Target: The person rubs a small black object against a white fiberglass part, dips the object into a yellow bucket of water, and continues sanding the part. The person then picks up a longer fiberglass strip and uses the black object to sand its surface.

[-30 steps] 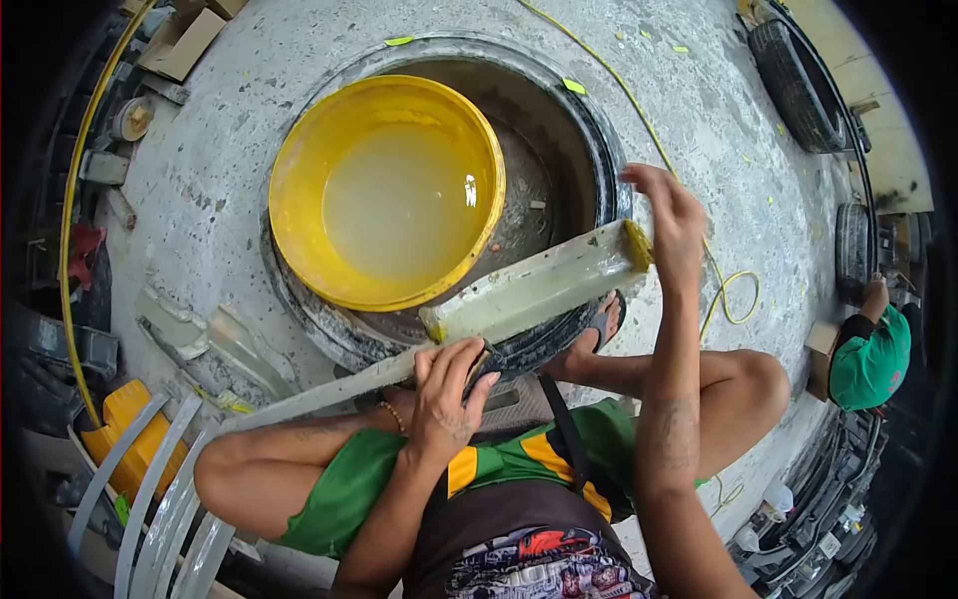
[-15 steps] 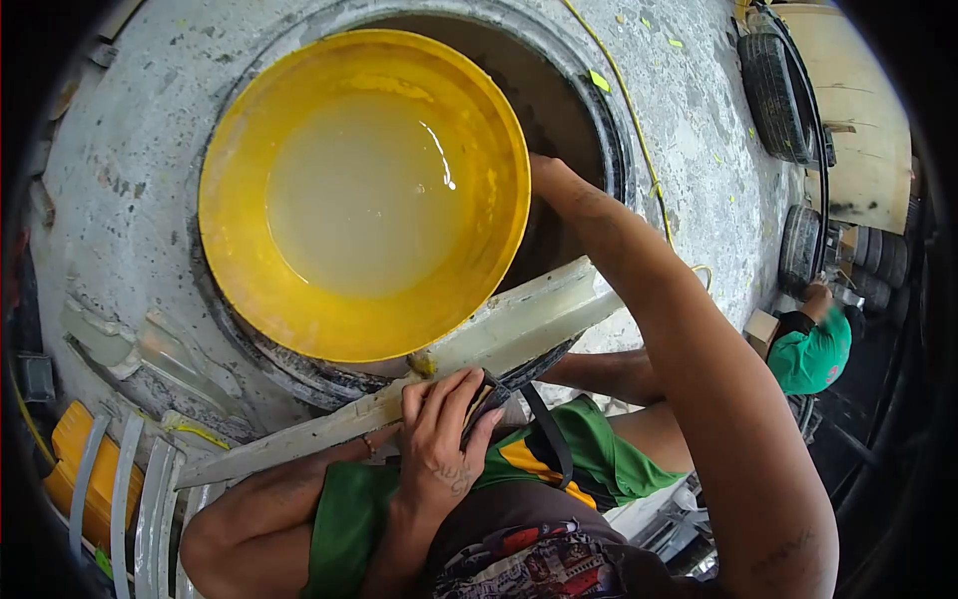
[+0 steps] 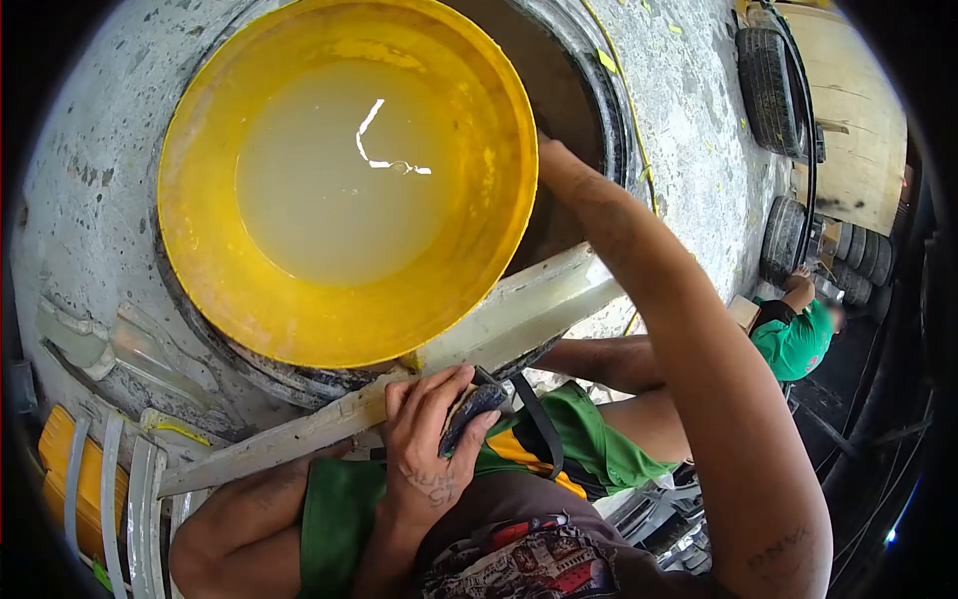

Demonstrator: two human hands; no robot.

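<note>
My left hand (image 3: 431,439) is closed around a small sanding block (image 3: 473,415), dark with a tan layer along its edge. It is beside a long, cream-coloured panel (image 3: 509,304) that slants across in front of my lap. Beyond the panel is a wide yellow basin (image 3: 200,250) holding cloudy water (image 3: 329,210). My right arm reaches to the basin's right side, where my right hand (image 3: 555,158) goes behind the rim. Its fingers are hidden, so its grip cannot be made out.
A large dark-rimmed round tub (image 3: 617,110) surrounds the basin. Pale slats (image 3: 115,489) and an orange plastic item (image 3: 55,459) are at lower left. A yellow cord (image 3: 639,130) runs along the floor. Tyres (image 3: 768,95) and a person in a green shirt (image 3: 798,339) are at right.
The basin appears larger and farther left in view, and the bright reflection on its water has changed shape. The sanding block shows more of its dark face. My right hand stays behind the rim.
</note>
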